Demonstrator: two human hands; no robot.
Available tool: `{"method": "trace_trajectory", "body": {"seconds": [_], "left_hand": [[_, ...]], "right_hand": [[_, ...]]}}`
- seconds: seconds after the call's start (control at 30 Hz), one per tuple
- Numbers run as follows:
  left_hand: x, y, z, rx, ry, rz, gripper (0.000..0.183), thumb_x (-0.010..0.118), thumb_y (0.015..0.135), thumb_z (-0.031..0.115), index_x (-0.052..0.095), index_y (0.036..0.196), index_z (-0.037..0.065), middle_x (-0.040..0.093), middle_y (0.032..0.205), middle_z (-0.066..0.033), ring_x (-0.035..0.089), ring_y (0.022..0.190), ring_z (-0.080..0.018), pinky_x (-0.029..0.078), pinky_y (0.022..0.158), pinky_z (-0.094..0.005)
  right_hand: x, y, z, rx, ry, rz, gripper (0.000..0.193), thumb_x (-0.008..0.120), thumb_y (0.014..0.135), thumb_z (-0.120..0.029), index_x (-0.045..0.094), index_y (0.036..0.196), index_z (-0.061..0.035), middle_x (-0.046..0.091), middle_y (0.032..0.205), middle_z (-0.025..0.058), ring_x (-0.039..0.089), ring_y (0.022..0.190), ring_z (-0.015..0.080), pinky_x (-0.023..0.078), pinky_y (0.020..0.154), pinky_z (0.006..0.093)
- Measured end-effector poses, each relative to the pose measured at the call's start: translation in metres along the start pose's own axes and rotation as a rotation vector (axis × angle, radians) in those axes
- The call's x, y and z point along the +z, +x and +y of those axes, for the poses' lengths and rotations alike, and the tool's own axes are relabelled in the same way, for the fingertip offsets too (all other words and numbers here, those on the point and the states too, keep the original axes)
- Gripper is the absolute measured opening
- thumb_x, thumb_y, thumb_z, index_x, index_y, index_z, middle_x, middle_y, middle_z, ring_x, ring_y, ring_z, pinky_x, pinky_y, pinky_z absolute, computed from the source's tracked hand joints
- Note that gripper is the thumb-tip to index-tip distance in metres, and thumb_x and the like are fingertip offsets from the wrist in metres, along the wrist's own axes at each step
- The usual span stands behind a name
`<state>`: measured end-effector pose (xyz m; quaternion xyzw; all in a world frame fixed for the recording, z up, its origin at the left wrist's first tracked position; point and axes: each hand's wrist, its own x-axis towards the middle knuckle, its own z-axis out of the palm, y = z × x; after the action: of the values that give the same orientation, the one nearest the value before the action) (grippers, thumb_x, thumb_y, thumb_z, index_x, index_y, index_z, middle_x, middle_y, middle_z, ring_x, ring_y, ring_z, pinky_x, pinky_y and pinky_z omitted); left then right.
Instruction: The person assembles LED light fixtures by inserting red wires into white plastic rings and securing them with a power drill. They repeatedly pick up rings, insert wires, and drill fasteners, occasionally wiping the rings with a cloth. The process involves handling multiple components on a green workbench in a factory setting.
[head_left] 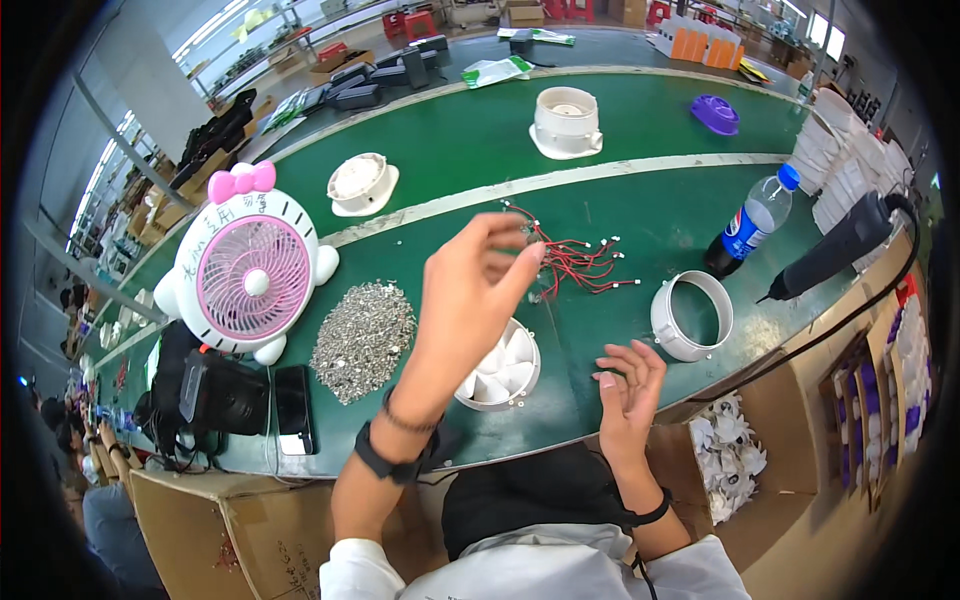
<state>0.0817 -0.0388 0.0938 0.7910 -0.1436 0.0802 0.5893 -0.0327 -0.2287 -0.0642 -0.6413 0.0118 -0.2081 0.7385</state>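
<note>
The green desk (570, 360) is carrying everything, and the pink-and-white fan (257, 283) at its left is standing whole. The left hand (475, 280) is hovering beside the wires with fingers curling; whether it is gripping one, I cannot tell. The right hand (630, 388) is hanging loosely open, apparently holding nothing. Between the hands, the white housing (505, 375) is already holding blades, while the plain ring (672, 331) is sitting unfilled. Red wires (575, 265) are lying loose, seemingly unfitted; small metal pieces (362, 340) are waiting heaped.
</note>
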Motion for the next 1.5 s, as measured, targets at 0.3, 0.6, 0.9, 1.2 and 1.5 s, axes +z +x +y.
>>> {"method": "trace_trajectory", "body": {"seconds": [0.3, 0.6, 0.9, 1.2, 1.5], "left_hand": [[-0.016, -0.067, -0.030, 0.108, 0.553, -0.092, 0.037, 0.082, 0.088, 0.013, 0.070, 0.121, 0.003, 0.071, 0.114, -0.0149, 0.069, 0.102, -0.0321, 0.055, 0.084, -0.0406], [-0.015, -0.129, -0.028, 0.077, 0.754, -0.206, 0.025, 0.087, 0.079, 0.010, 0.076, 0.101, 0.007, 0.067, 0.104, -0.0082, 0.060, 0.101, -0.0317, 0.051, 0.086, -0.0429], [-0.017, -0.129, -0.038, 0.183, 0.744, -0.187, 0.017, 0.082, 0.082, 0.004, 0.075, 0.098, 0.006, 0.068, 0.099, -0.0061, 0.061, 0.097, -0.0314, 0.051, 0.084, -0.0428], [-0.031, -0.131, -0.031, -0.076, -0.112, -0.101, 0.019, 0.077, 0.095, 0.006, 0.066, 0.110, 0.001, 0.071, 0.115, -0.0094, 0.065, 0.104, -0.0185, 0.051, 0.092, -0.0332], [-0.022, -0.137, -0.066, -0.454, -0.810, -0.177, 0.027, 0.067, 0.107, 0.027, 0.061, 0.118, 0.004, 0.068, 0.109, -0.0005, 0.063, 0.102, -0.0084, 0.051, 0.091, -0.0281]], "right_hand": [[-0.006, -0.001, -0.001, 0.001, 0.008, 0.030, 0.063, 0.065, 0.092, 0.010, 0.036, 0.147, -0.0017, 0.056, 0.137, 0.0185, 0.061, 0.119, 0.0241, 0.053, 0.099, 0.0358], [-0.007, -0.003, 0.008, -0.078, -0.006, 0.045, 0.060, 0.071, 0.092, 0.003, 0.038, 0.142, -0.0003, 0.058, 0.132, 0.0189, 0.064, 0.115, 0.0244, 0.055, 0.096, 0.0366], [-0.006, -0.002, 0.006, -0.078, -0.006, 0.029, 0.057, 0.071, 0.092, 0.005, 0.041, 0.140, -0.0005, 0.059, 0.128, 0.0171, 0.064, 0.113, 0.0238, 0.054, 0.096, 0.0365], [-0.011, -0.001, 0.002, -0.077, 0.073, -0.034, 0.055, 0.073, 0.093, -0.001, 0.045, 0.140, -0.0011, 0.058, 0.134, 0.0162, 0.061, 0.120, 0.0250, 0.051, 0.103, 0.0391], [-0.004, 0.004, -0.030, 0.173, 0.213, -0.351, 0.058, 0.078, 0.091, -0.007, 0.052, 0.142, 0.0010, 0.064, 0.137, 0.0145, 0.061, 0.128, 0.0213, 0.048, 0.110, 0.0370]]}}
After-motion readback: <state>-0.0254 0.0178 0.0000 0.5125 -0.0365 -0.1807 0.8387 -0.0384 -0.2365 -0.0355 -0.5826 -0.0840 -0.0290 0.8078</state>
